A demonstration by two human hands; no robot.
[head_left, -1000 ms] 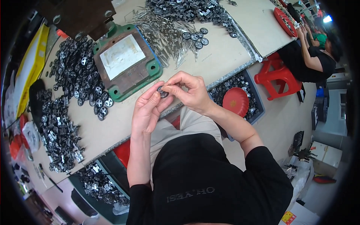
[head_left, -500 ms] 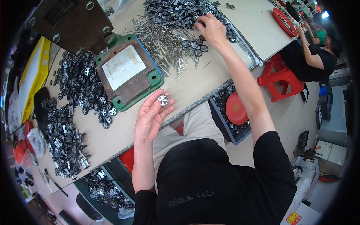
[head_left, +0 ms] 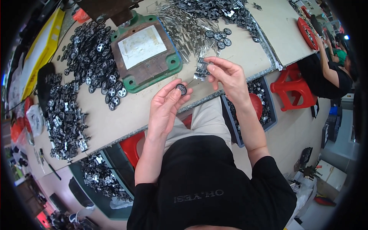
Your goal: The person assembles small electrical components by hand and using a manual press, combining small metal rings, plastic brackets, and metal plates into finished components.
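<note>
one small round black wheel with silver spokes is over the bench's front edge, in the left hand; thumb and fingers are closed on its rim. a thin straight metal rod extends from the wheel toward the right. whether its far end meets the other held part: cannot tell. the right hand pinches a black-and-silver rectangular frame-like part between thumb and fingers, near the wheel. the two hands are apart from each other.

surface: a pale beige bench top with a speckled grey edge. beyond the left hand stands a green metal press base, carrying a brown plate and a stained white rectangular sheet. left of the base: a heap of black spoked wheels. nearer the left end: a pile of black-and-silver parts.

beyond the right hand: six loose wheels in a group, a spread of thin metal rods beside them, and a heap of small dark parts farther back.

lower right: a grey plastic bin with a red dish on its contents. farther right: a red plastic stool beside a seated person in a black top.
</note>
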